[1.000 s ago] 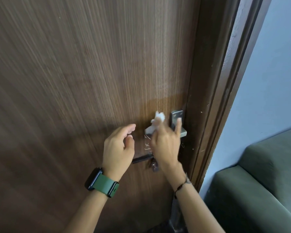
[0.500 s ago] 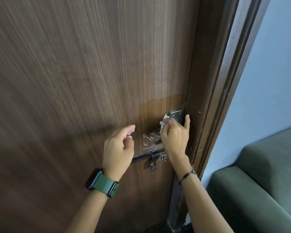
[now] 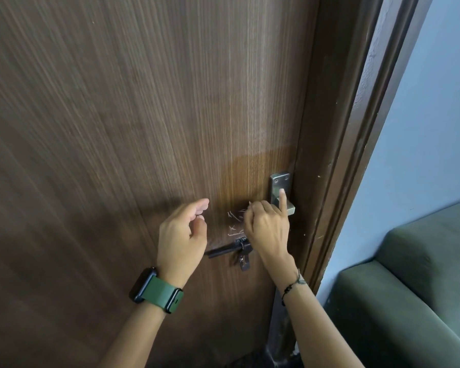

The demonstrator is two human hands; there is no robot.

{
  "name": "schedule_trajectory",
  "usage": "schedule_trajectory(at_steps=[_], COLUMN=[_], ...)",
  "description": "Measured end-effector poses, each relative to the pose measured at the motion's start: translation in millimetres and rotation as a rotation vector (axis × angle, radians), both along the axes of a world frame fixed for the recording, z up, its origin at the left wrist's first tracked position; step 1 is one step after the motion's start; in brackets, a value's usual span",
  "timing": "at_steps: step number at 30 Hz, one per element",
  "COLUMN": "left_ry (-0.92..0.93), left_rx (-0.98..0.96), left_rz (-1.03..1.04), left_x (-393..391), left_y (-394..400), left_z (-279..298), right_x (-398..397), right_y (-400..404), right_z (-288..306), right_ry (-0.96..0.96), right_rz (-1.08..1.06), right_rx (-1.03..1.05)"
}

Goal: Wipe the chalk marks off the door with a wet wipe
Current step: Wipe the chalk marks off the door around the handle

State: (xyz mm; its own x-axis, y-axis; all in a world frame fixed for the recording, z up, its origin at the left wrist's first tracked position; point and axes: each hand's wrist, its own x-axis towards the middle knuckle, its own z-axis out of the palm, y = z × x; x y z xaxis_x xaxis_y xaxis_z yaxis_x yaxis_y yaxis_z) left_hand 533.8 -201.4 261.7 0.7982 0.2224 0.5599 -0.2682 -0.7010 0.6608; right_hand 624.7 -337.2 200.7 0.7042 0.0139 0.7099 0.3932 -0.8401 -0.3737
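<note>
White chalk marks (image 3: 233, 221) are scribbled on the brown wooden door (image 3: 133, 134), just above a dark sliding bolt. My right hand (image 3: 267, 228) presses against the door right of the marks and covers part of them. Its fingers are closed on the wet wipe (image 3: 250, 203), of which only a white sliver shows at the knuckles; the index finger points up onto the metal handle. My left hand (image 3: 182, 235), wearing a green-strapped watch, hovers left of the marks with loosely curled fingers, holding nothing.
A silver handle plate (image 3: 279, 180) sits by the door's right edge, with the dark bolt and hasp (image 3: 230, 252) below the marks. A darker damp patch (image 3: 252, 171) spreads above them. The door frame (image 3: 337, 155), a blue wall and a green sofa (image 3: 409, 301) lie to the right.
My right hand slid right toward the handle, then slightly back down-left; the wipe, sticking out above it before, is now almost hidden. More chalk marks show. My left hand stayed put.
</note>
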Motion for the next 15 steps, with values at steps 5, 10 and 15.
schedule_trajectory(at_steps=[5, 10, 15], left_ry=[0.004, 0.0, 0.025], left_rx=[0.007, 0.008, 0.029], left_rz=[-0.016, -0.009, -0.011], left_x=[0, 5, 6], left_y=[0, 2, 2], left_z=[-2, -4, -7], right_x=[2, -50, -61], right_y=[-14, 7, 45], right_z=[13, -6, -50], right_ry=[-0.018, -0.196, 0.041], right_rz=[0.15, 0.194, 0.317], right_rx=[0.305, 0.472, 0.093])
